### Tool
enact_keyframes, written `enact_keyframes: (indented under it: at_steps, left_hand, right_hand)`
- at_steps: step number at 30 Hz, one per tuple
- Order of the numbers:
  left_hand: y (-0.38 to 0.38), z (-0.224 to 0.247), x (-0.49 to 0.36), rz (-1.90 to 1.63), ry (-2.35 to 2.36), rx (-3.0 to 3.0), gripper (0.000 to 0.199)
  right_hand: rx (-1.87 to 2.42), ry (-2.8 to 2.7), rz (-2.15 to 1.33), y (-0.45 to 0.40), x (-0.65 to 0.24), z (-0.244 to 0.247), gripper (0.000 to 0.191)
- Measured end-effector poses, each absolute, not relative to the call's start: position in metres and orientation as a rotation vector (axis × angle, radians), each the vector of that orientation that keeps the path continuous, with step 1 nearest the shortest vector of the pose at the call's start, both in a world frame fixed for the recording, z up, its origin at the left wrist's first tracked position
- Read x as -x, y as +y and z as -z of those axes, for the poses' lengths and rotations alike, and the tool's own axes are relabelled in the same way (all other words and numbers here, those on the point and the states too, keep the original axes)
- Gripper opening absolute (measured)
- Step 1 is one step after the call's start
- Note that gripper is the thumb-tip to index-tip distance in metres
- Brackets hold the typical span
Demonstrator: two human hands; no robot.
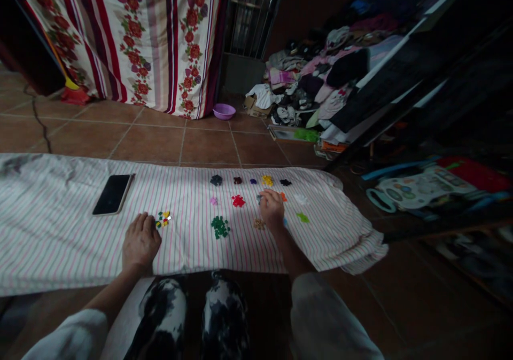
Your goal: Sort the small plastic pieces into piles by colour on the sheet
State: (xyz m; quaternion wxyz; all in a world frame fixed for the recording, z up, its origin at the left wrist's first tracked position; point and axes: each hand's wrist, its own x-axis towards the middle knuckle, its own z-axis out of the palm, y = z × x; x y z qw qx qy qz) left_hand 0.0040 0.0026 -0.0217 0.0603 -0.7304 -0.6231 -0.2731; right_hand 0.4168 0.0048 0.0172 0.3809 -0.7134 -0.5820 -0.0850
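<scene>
My left hand (141, 241) lies palm down on the striped cloth, fingers out and slightly bent, at the edge of a small mixed pile of yellow, green, red and white pieces (163, 219). My right hand (272, 209) is bent over a small grey-blue pile (259, 200), its fingers drawn together; whatever is between them is hidden. Around it lie a red pile (238, 201), a yellow pile (267, 180), an orange pile (284, 196) and a tan pile (259, 224). A larger green pile (220, 227) sits between the hands.
A phone (113, 194) lies left on the striped cloth (188, 189). More piles are at the back and right, among them a black one (285, 182) and a lime-green one (302, 218). Beyond are a purple basin (224, 111), a curtain (156, 45) and heaped clothes (312, 77).
</scene>
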Motion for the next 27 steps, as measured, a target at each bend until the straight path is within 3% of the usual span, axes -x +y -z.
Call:
enact_keyframes:
  at_steps: [13, 27]
  left_hand:
    - [0.002, 0.022, -0.005, 0.879, -1.901, 2.228, 0.033]
    - [0.002, 0.019, -0.007, 0.841, -1.913, 2.229, 0.034]
  right_hand:
    - [1.343, -1.824, -0.33, -0.011, -0.235, -0.018, 0.033]
    - [1.596, -1.954, -0.486, 0.018, -0.158, -0.005, 0.026]
